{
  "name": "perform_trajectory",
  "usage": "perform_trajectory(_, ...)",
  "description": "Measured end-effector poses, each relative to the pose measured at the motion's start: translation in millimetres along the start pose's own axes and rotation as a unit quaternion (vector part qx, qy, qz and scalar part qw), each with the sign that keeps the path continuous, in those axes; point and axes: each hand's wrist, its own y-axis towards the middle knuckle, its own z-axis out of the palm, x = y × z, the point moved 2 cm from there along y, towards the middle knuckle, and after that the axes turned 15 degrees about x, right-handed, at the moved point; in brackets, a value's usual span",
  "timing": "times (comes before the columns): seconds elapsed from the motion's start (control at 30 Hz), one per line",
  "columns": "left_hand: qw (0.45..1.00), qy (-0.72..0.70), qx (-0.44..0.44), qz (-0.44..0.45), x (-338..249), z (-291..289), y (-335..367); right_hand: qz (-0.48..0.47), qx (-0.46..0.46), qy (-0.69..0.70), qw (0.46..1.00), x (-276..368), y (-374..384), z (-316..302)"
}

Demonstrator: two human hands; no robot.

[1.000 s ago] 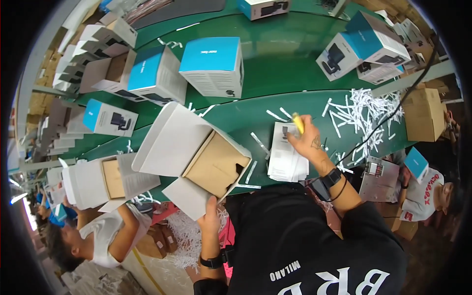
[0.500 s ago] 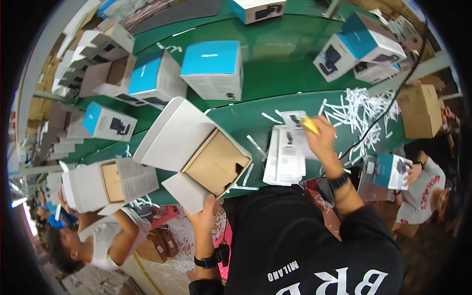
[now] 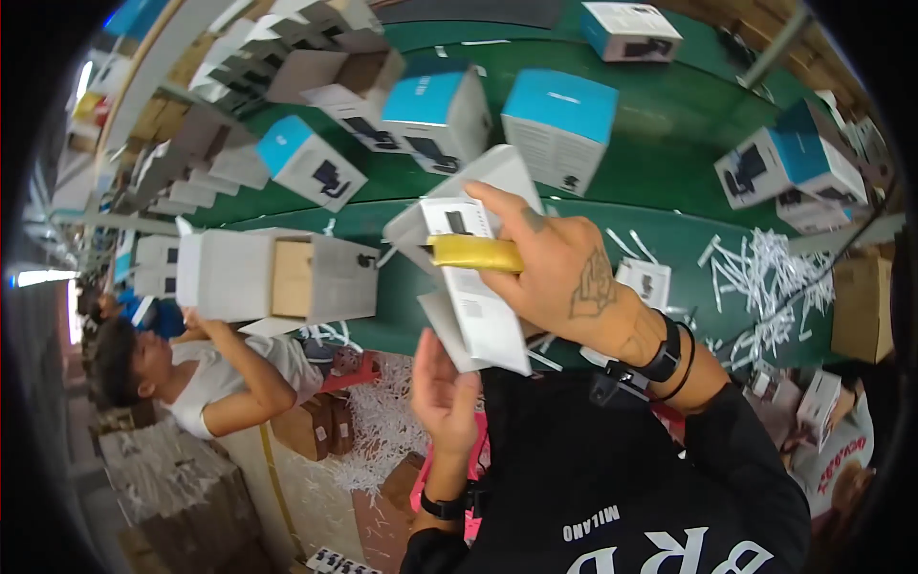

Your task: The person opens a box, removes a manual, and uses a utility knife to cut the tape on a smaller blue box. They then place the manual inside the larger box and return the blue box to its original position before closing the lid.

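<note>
My right hand (image 3: 564, 273) reaches across the middle of the view, closed on a flat yellow object with a dark tip (image 3: 473, 253) and a white printed leaflet (image 3: 486, 311). The yellow object's exact kind cannot be made out. Behind the leaflet stands an open white box, its lid flap (image 3: 516, 172) raised; the leaflet and hand hide most of it. My left hand (image 3: 446, 397) is just below the box's lower flap (image 3: 445, 330), fingers apart and holding nothing. Another white leaflet (image 3: 645, 280) lies on the green table past my right wrist.
Blue-and-white boxes (image 3: 561, 120) stand along the green bench (image 3: 660, 124). Shredded white paper (image 3: 765, 292) is heaped at the right, near a brown carton (image 3: 861, 306). At left, a person (image 3: 220, 378) handles another open white box (image 3: 330, 277). Another person sits at far right.
My right hand has moved left from the leaflet pile to the open box, bringing a leaflet. My left hand has let go of the box flap. The view has shifted left.
</note>
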Motion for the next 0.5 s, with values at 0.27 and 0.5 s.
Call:
perform_trajectory(0.27,0.995,0.07,-0.057,-0.04,0.3,-13.2,-25.2,-0.08,-0.02,0.031,0.996,6.5,-44.1,43.8)
perform_trajectory(0.5,0.995,0.077,-0.054,0.023,6.1,-19.2,-14.2,-0.121,0.074,0.11,0.984,-0.5,-69.5,45.0)
